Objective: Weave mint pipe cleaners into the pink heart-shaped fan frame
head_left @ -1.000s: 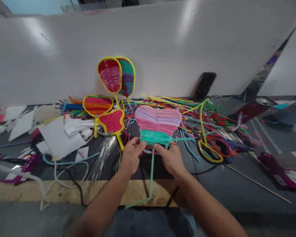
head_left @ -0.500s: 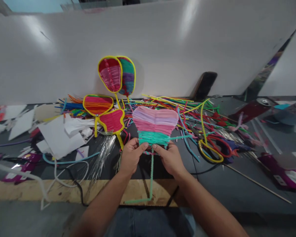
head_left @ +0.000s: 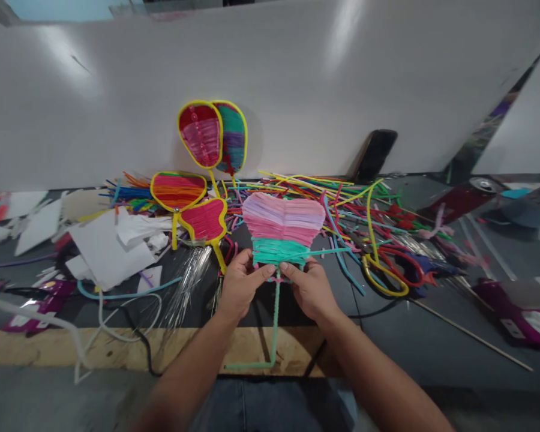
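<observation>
In front of me is a heart-topped pipe cleaner fan (head_left: 282, 223), wound in bands of pink, lilac and turquoise. My left hand (head_left: 239, 283) pinches its lower left edge, and my right hand (head_left: 314, 287) grips the lower right. Both thumbs press near the bottom centre; the fingertips behind are hidden. From the base a pale green pipe cleaner (head_left: 276, 321) hangs down and bends left at its end. A loose turquoise pipe cleaner end (head_left: 328, 252) sticks out to the right, above my right hand.
Finished-looking yellow-rimmed fans (head_left: 201, 135) lean at the back left. Loose pipe cleaners (head_left: 364, 204) lie behind. Yellow-and-red-handled scissors (head_left: 387, 277), a wooden stick (head_left: 472, 334) and a purple glue gun (head_left: 517, 315) are right. Paper scraps (head_left: 110, 249) lie left; a phone (head_left: 375, 155) leans on the wall.
Both thumbs have shifted slightly on the fan's lower edge. The hanging green pipe cleaner has swung a little to the left. The hold of both hands is otherwise the same.
</observation>
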`<state>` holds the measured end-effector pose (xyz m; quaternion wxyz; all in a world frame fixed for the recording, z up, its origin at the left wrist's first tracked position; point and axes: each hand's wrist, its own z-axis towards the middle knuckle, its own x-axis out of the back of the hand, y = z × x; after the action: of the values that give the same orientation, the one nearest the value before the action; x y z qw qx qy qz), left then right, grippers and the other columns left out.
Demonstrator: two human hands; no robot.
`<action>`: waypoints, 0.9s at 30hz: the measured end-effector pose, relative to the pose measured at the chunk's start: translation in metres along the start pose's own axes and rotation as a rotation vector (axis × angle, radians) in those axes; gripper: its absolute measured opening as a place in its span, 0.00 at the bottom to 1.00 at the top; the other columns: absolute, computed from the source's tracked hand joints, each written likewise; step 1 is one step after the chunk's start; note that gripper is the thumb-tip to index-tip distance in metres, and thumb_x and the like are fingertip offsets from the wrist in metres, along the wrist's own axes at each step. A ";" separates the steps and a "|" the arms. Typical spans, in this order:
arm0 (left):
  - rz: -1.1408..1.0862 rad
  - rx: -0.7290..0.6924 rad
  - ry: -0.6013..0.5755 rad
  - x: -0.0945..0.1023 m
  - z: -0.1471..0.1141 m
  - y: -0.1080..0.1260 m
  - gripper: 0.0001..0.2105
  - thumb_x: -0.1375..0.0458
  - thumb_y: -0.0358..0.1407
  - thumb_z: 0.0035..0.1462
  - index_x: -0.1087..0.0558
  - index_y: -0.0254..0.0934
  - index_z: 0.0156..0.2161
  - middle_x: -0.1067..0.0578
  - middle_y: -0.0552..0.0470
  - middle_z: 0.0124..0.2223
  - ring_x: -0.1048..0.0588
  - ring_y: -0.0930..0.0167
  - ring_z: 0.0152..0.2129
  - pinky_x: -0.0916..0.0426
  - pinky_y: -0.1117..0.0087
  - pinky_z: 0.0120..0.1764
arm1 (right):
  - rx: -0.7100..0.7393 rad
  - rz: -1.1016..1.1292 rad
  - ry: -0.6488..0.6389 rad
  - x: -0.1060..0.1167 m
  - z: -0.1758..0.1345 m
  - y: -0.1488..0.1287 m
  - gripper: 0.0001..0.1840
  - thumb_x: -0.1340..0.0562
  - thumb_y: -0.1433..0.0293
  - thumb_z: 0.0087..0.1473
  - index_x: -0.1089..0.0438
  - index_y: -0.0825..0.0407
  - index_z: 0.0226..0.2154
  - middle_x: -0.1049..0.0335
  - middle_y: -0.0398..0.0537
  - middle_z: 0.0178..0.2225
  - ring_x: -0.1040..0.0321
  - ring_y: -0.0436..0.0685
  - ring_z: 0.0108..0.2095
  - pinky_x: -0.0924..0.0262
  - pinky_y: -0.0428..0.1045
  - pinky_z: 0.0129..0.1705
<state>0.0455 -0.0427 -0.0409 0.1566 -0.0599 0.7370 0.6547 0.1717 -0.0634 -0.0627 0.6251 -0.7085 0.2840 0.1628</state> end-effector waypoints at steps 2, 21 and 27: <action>-0.033 -0.006 0.008 0.000 0.001 -0.001 0.12 0.32 0.34 0.41 0.26 0.35 0.34 0.24 0.56 0.29 0.28 0.75 0.26 0.34 0.74 0.35 | 0.009 0.026 0.008 -0.001 0.000 -0.001 0.12 0.29 0.69 0.37 0.26 0.50 0.30 0.23 0.41 0.31 0.29 0.52 0.32 0.37 0.52 0.45; -0.151 0.114 -0.013 -0.004 0.002 -0.004 0.12 0.32 0.36 0.40 0.24 0.34 0.33 0.22 0.52 0.31 0.25 0.71 0.30 0.33 0.68 0.41 | 0.014 -0.030 -0.126 -0.001 -0.002 0.002 0.11 0.30 0.69 0.41 0.26 0.49 0.32 0.23 0.43 0.37 0.28 0.55 0.38 0.40 0.55 0.51; -0.106 0.048 0.055 -0.002 0.003 -0.006 0.10 0.32 0.37 0.42 0.23 0.35 0.31 0.21 0.52 0.30 0.25 0.71 0.29 0.32 0.67 0.40 | 0.028 -0.017 -0.079 -0.001 -0.002 -0.002 0.14 0.30 0.67 0.42 0.30 0.48 0.34 0.26 0.40 0.35 0.31 0.51 0.35 0.37 0.48 0.40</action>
<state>0.0494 -0.0410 -0.0459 0.1721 -0.1134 0.7522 0.6258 0.1724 -0.0646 -0.0603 0.6471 -0.6952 0.2553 0.1810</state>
